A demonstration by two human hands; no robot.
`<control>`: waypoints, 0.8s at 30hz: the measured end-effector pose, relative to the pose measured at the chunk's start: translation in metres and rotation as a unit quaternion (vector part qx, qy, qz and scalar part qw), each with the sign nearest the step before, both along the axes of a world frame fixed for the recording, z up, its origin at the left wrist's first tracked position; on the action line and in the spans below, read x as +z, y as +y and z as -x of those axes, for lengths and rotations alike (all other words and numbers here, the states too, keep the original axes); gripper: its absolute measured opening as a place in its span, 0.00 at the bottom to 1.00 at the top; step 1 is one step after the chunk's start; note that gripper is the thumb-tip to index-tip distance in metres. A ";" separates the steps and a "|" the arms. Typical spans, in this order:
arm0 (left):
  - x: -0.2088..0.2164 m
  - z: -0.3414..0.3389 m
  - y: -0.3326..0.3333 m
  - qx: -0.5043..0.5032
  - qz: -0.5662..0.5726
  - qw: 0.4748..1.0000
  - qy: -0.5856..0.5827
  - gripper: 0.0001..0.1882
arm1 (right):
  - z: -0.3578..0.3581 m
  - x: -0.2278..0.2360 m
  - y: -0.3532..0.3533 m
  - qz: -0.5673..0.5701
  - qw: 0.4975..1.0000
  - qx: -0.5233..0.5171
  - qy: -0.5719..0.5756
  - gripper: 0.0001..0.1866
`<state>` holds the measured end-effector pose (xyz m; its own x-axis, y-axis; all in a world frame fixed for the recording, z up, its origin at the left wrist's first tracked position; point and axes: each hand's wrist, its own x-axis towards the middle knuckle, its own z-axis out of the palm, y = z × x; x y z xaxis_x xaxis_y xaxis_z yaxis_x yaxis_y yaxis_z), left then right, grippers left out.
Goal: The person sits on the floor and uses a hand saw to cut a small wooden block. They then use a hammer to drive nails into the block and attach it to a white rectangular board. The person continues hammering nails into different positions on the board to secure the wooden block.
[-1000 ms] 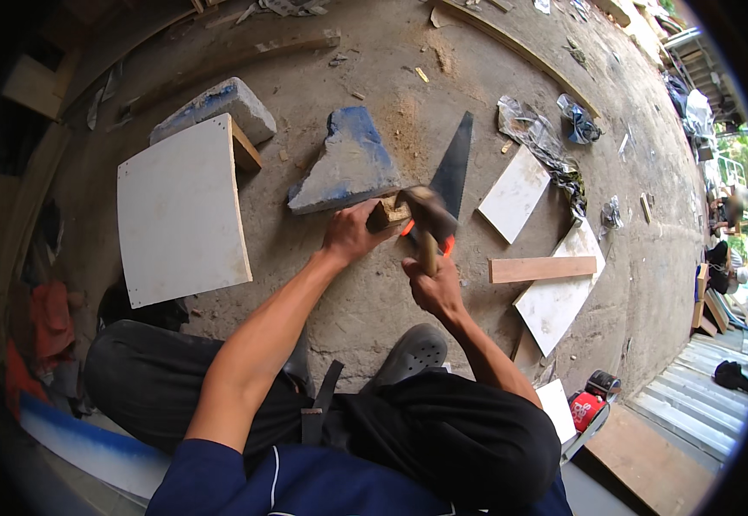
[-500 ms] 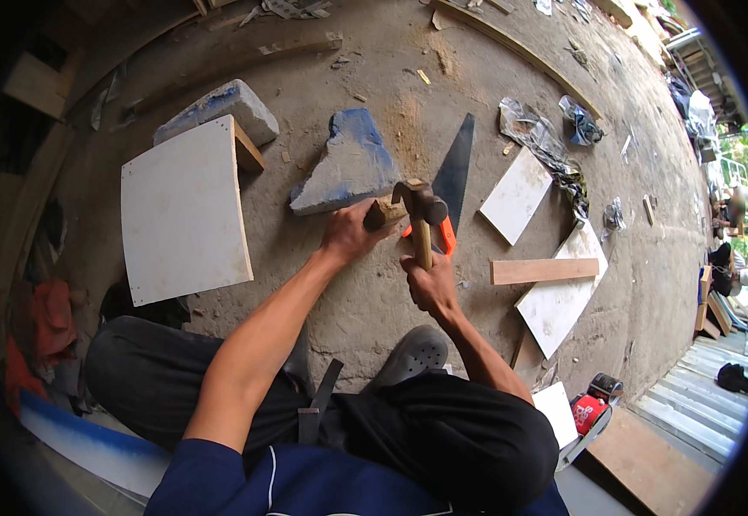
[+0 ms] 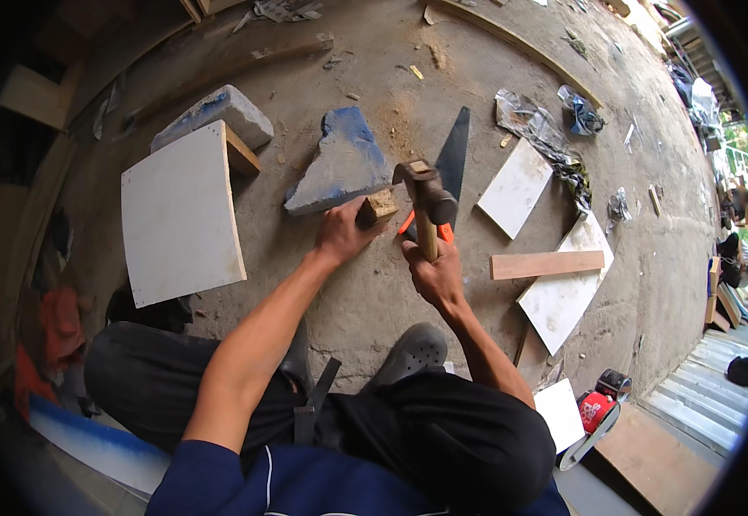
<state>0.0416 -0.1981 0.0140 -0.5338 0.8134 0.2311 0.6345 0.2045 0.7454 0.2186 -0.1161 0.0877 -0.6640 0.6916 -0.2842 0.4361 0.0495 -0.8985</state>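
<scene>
My left hand (image 3: 340, 230) is wrapped round a short wooden block (image 3: 381, 205), held with its rough end facing up. In my right hand (image 3: 436, 273) is a claw hammer (image 3: 430, 191), gripped by its wooden handle. The hammer's head is raised just right of the block, apart from it. A broken concrete chunk with blue paint (image 3: 339, 163) lies just beyond my left hand. Behind the hammer rests a handsaw (image 3: 454, 155) with an orange handle, partly hidden by the hammer and my right hand.
On the left, a white board (image 3: 180, 215) leans by another concrete block (image 3: 227, 116). White panels (image 3: 516, 187) and a wood strip (image 3: 546, 265) lie to the right, near crumpled plastic (image 3: 524, 116). A red power tool (image 3: 596, 411) sits at lower right. Long timber (image 3: 520, 47) lies beyond.
The hammer's head has risen toward me and shifted slightly right, away from the block. The block's end now shows more clearly. Both hands keep their grip.
</scene>
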 end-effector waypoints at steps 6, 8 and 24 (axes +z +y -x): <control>0.002 0.001 -0.002 0.000 0.038 0.999 -0.031 0.24 | -0.001 -0.005 0.002 -0.031 0.996 0.064 -0.053 0.15; 0.006 -0.002 -0.003 0.009 0.051 0.998 -0.040 0.25 | 0.000 -0.005 0.003 -0.032 0.998 0.044 -0.009 0.13; 0.005 -0.010 -0.002 0.044 0.041 0.997 -0.052 0.28 | 0.000 -0.014 0.021 -0.041 0.997 0.065 -0.008 0.14</control>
